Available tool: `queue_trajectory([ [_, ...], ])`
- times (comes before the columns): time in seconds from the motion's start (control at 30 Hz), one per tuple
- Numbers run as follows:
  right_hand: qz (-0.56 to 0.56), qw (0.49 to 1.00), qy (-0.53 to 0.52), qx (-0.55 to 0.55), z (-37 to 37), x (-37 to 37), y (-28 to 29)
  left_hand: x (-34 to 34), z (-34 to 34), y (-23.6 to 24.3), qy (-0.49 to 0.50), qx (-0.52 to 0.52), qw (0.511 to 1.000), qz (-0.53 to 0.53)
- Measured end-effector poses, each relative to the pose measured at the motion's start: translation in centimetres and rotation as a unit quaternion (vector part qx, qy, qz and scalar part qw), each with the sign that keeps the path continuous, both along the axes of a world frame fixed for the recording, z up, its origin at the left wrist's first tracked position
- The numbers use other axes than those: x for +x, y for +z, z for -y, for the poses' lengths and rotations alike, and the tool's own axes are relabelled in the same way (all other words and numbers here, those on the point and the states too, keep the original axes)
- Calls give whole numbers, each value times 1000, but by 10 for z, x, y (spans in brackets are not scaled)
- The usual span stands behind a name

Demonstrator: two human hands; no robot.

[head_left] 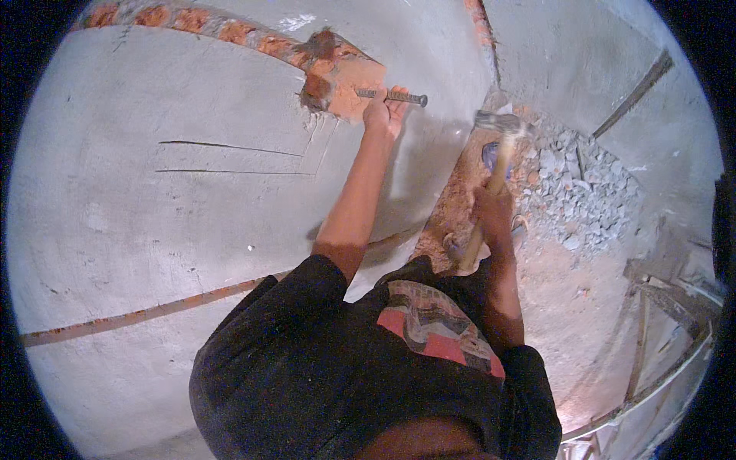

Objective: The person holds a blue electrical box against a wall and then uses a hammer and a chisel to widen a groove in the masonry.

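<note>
My left hand (386,115) is closed round a cold chisel (412,97), a dark ribbed bar with a flared struck end pointing right. Its other end meets a roughly square patch of exposed brick (354,80) cut into the grey plaster wall. In my right hand (493,211) is a hammer (498,172) with a pale wooden handle, gripped partway along. The steel head, slightly blurred, is raised to the right of the chisel and apart from it.
A chased groove (238,32) showing red brick runs left from the patch. Two thin cut lines (230,146) mark the plaster below. Broken rubble (579,184) lies heaped on the floor at right. Wooden pieces (667,299) stand at the lower right. A lower groove (146,310) crosses the wall.
</note>
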State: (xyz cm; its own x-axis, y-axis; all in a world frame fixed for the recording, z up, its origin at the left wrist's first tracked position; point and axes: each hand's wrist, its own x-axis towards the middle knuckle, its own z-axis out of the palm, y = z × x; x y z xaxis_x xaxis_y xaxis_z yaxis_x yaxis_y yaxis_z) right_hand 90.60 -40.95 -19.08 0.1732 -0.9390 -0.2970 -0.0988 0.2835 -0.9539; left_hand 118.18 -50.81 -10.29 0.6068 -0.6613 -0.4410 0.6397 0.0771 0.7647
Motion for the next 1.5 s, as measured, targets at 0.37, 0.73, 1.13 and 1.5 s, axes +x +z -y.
queue_trajectory([
  [0.37, 154, 966, -98, 186, 35, -86, 61, -31, -49, 39, -80, 2, 994, 76],
  [0.73, 78, 966, -13, 248, 25, -142, 61, -16, -37, -19, -4, 62, 994, 88],
  [1.13, 91, 980, 49, 168, 65, -142, 107, -63, -25, 8, -51, -20, 997, 59],
  [1.5, 78, 990, 77, 86, 75, -115, 126, -14, -26, -4, 28, -81, 992, -88],
])
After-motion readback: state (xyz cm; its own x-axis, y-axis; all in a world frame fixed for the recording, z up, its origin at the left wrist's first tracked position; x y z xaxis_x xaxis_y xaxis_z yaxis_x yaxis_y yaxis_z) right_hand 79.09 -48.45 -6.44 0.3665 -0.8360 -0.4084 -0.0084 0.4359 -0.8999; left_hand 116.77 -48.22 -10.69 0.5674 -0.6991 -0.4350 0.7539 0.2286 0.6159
